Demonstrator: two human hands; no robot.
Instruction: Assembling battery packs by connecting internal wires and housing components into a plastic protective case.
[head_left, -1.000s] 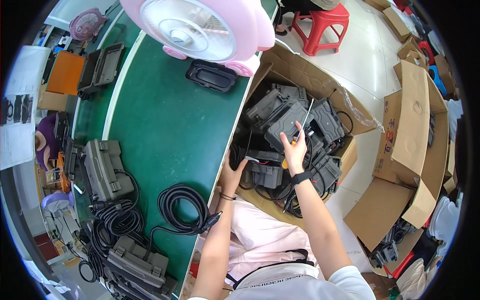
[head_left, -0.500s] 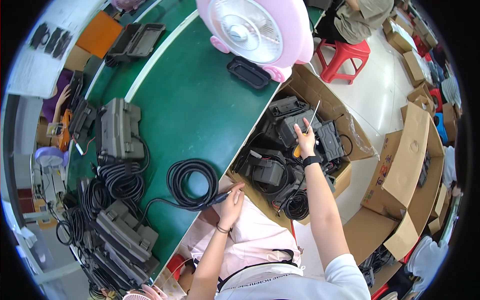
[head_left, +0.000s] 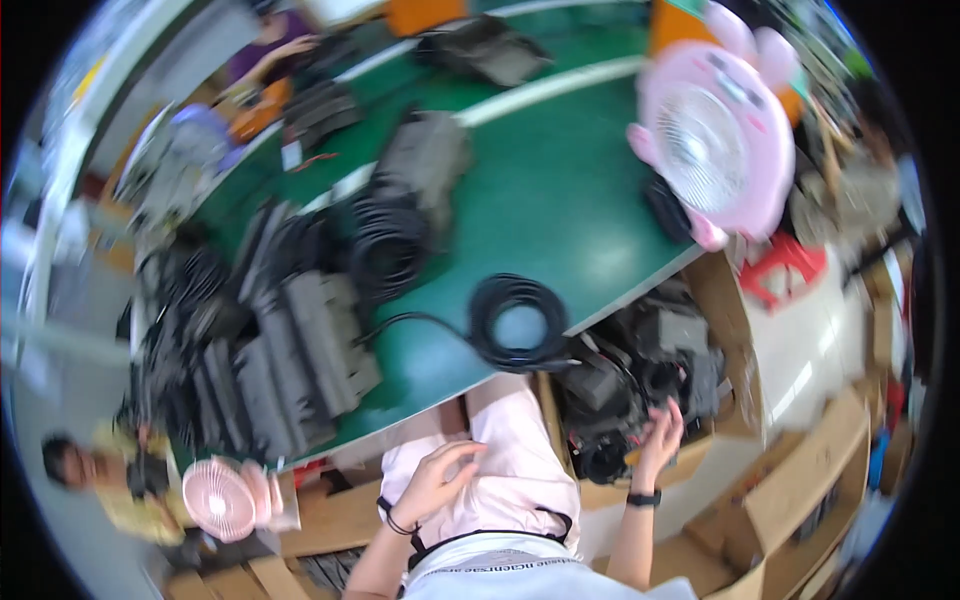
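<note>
A long green worktable [head_left: 560, 200] fills the blurred view, with cardboard boxes and a red stool off to its right. Taking the coiled black cable [head_left: 518, 322] near the table's front edge as the landmark: a pink desk fan [head_left: 715, 140] stands beyond it to the right, grey-black power units [head_left: 300, 350] with bundled cords lie in rows to its left, and an open carton of similar black units [head_left: 640, 385] sits just below and right of it, off the table edge.

Half a second ago the left hand was touching the cable's plug end and the right hand was up over the carton, pinching a thin white strip. Now both have dropped back. The left hand [head_left: 435, 482] hangs over the lap in pink cloth, below the coil, fingers loosely curled and empty. The right hand [head_left: 660, 440], with a dark wristband, is raised beside the carton's near edge, fingers spread, holding nothing that shows. The coil lies released on the table, so that piece looks set down, with the carton of units nearest the right hand
</note>
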